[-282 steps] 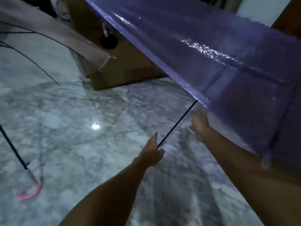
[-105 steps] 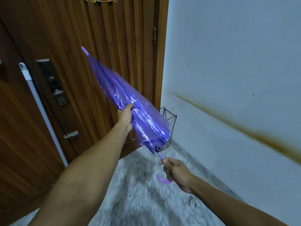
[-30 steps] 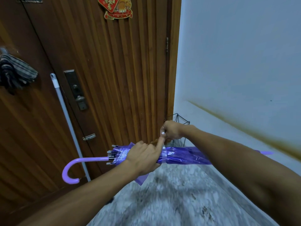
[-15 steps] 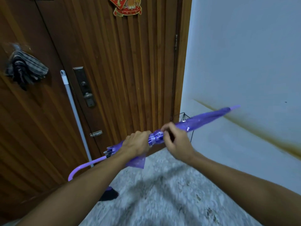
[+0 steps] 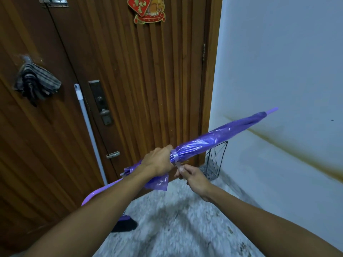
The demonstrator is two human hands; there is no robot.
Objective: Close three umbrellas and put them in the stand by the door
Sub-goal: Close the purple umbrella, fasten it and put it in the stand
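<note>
The closed purple umbrella (image 5: 219, 137) lies slanted in front of me, its tip up to the right against the wall and its curved handle (image 5: 96, 191) down to the left behind my forearm. My left hand (image 5: 157, 162) is wrapped around the folded canopy beside the strap band (image 5: 174, 154). Just below it, my right hand (image 5: 193, 176) pinches the loose end of the strap. A black wire umbrella stand (image 5: 215, 160) sits in the corner between door and wall, partly hidden by the umbrella.
The brown wooden door (image 5: 130, 80) fills the left and centre, with a lock plate (image 5: 101, 102) and a striped cloth (image 5: 35, 82) hanging on it. A white-handled broom (image 5: 89, 130) leans on the door. A white stained wall (image 5: 287, 71) is right, marble floor (image 5: 176, 229) below.
The canopy has been rolled tight and the strap wound around it. My right hand dropped from on top of the umbrella to below the band, holding the strap end. The umbrella tip stays up right.
</note>
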